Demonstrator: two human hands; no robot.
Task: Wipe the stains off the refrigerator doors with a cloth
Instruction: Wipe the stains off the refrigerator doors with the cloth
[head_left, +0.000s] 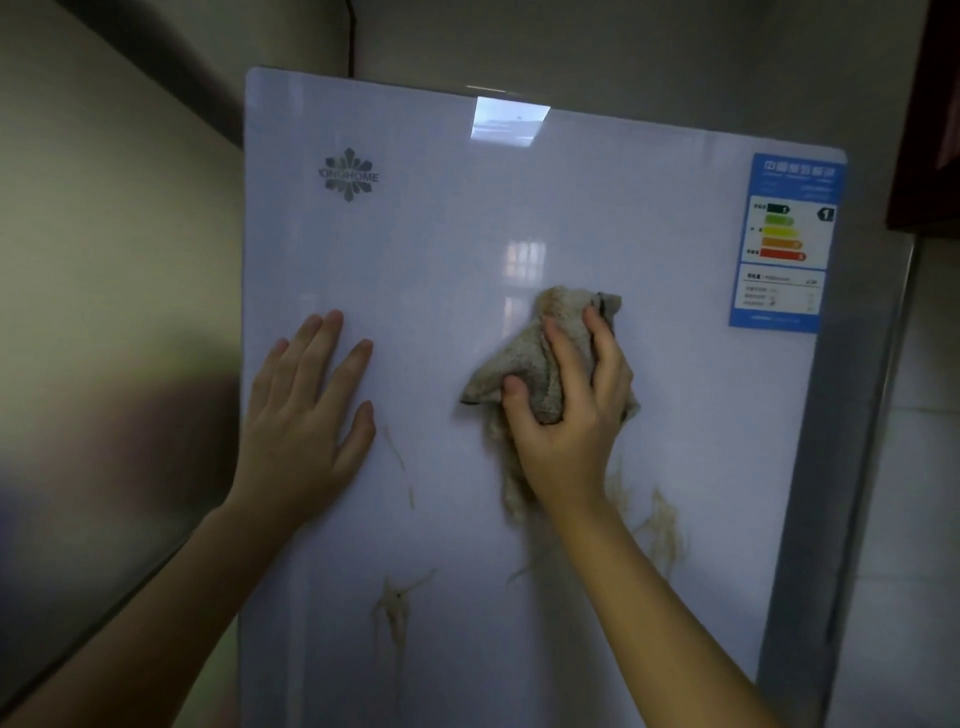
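Right hand (566, 410): fingers curled round a bunched beige cloth (524, 358). The thumb hooks under the lower left fold and the other fingers spread over the top of the wad. The grip is closed on the fabric, and the palm side faces the door, pressing the cloth against it. A loose tail of cloth hangs down beside the wrist.

Cloth: crumpled, tan and soiled-looking, with a grey edge at its upper right corner. It touches the refrigerator door (467, 234) about mid-width, near the middle of the visible panel.

Left hand (306, 415): laid flat, fingers straight and slightly fanned, palm against the door near its left edge. It holds nothing. It sits roughly level with the cloth and well apart from it.

Refrigerator door: glossy, pale lilac-white, upright, filling most of the view. Bright window reflections show at the top edge and just above the cloth.

Stains: brownish, streaky. One smeared patch (662, 530) lies just right of the right forearm, below the cloth. One splat (395, 613) lies lower down, between the two forearms. Thin streaks (400, 452) lie just below the left thumb.

Surroundings: a snowflake logo (349, 175) reading KINGHOME at the door's upper left, and a blue energy label (787, 241) with coloured bars at its upper right. A beige wall (104, 260) stands to the left, and a dark red cabinet (930, 130) corner shows at upper right.
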